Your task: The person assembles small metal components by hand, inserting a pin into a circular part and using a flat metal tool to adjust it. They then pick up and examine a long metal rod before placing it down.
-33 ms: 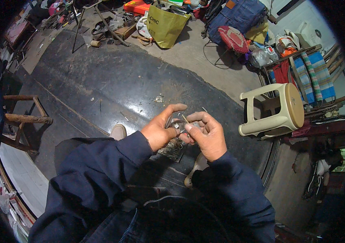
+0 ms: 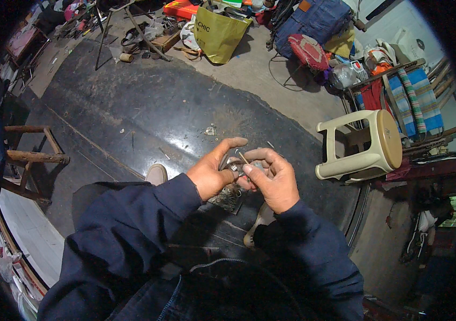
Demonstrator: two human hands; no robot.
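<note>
Two small parts held, both left of the cream stool (image 2: 357, 170) — right hand (image 2: 279, 184) pinching a thin rod (image 2: 244, 158), left hand (image 2: 210, 174) gripping a small silvery piece (image 2: 233, 167) — farther from the stool.

Navy long sleeves (image 2: 123, 232), pale front zip (image 2: 169, 298), dark trousers (image 2: 96, 199), beige shoes (image 2: 156, 174)

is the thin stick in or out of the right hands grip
In: the right hand grips the thin stick, whose lower end meets its thumb.
</note>
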